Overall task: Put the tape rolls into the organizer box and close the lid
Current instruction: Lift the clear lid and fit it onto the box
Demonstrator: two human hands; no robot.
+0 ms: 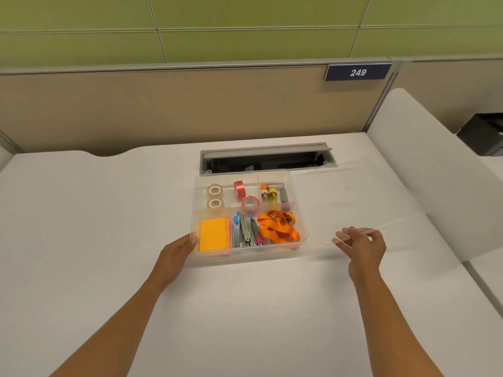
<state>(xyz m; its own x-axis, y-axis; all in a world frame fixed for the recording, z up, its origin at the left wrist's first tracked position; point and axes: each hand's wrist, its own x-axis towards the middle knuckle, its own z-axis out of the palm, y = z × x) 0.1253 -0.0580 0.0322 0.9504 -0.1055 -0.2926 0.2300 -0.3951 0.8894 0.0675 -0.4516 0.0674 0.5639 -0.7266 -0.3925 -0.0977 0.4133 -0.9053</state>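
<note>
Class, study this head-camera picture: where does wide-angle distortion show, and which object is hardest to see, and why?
Head view: the beige partition's top edge and the white desk's edges bow, typical wide-angle distortion; the clear plastic lid, gripped by the right hand, nearly vanishes against the desk, only its edges glinting; lighting is soft, shadows faint.

1. One sign reads clearly: "249", white slanted digits on a dark blue plate [357,72], fixed at the top edge of the beige partition [163,110], toward its right end.
2. Nothing else legible: items in the box [196,202] carry no readable print at this size.
</note>
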